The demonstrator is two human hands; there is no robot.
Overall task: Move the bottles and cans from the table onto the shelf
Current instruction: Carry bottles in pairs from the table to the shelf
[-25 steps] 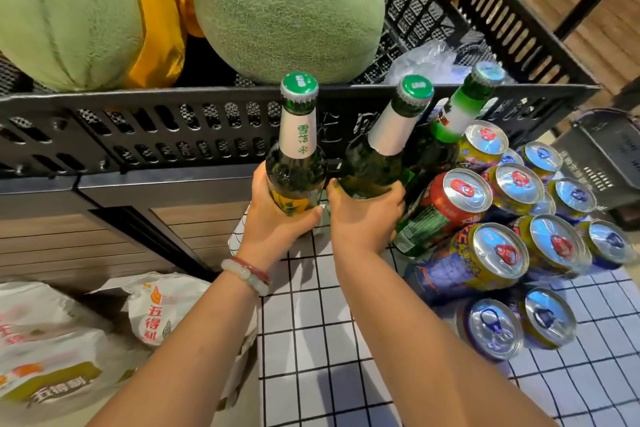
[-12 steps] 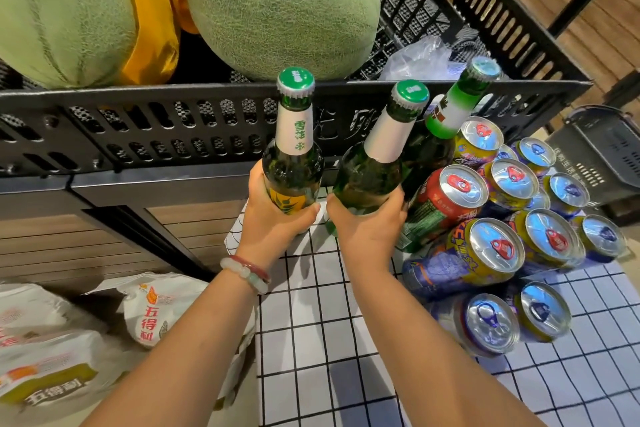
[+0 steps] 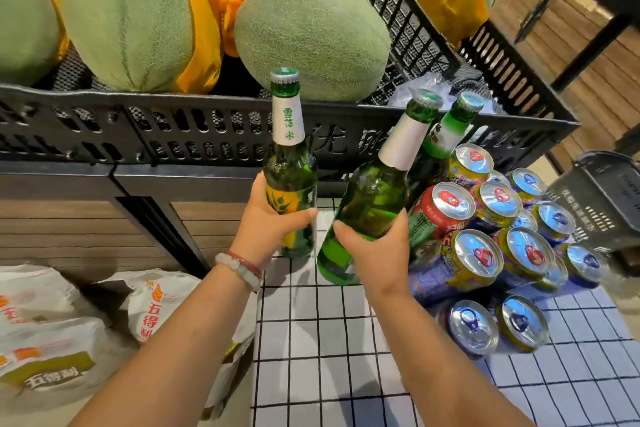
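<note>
My left hand [image 3: 268, 225] grips a green glass beer bottle [image 3: 289, 163] by its body and holds it upright above the table. My right hand [image 3: 379, 253] grips a second green bottle [image 3: 375, 198], tilted to the right, its base off the checked tablecloth [image 3: 322, 340]. A third green bottle [image 3: 446, 135] stands behind it against the cans. Several cans [image 3: 485, 215] are stacked on their sides at the right of the table, tops facing me, one of them red [image 3: 441, 215].
A black plastic crate [image 3: 194, 135] holding large green melons [image 3: 311, 35] runs across the back, just beyond the bottles. White rice sacks [image 3: 45, 333] lie on the floor at the left. A dark basket [image 3: 602, 198] sits at the far right.
Both hands have lifted their bottles up off the table and drawn them toward me. The right bottle now tilts clear of the can stack. The view has shifted lower.
</note>
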